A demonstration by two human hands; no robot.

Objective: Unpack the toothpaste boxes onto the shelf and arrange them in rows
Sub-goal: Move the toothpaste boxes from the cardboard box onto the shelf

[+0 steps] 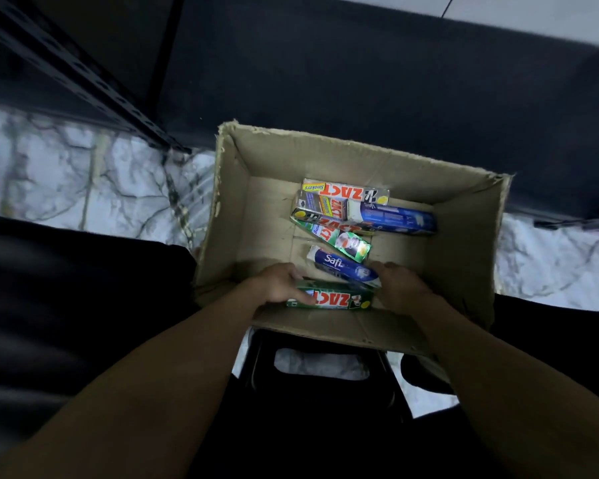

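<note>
Green ZACT box [336,299] lies flat against the near wall of the cardboard carton [464,236], lower centre of the frame, and the left grip [281,285] has its fingers curled over that box's left end. The right grip [400,288] is in there too, fingertips at the right end of the blue Safi box [343,266], which lies tilted just above the green one; whether it has closed on anything, I cannot tell. Further back, more toothpaste: a second green box [343,242] on a slant, a blue box [395,219] to its right, and a Smokers box [346,191] along the far wall. The carton sits on a marbled floor [83,188], with a black shelf frame [66,63] in the upper left.
</note>
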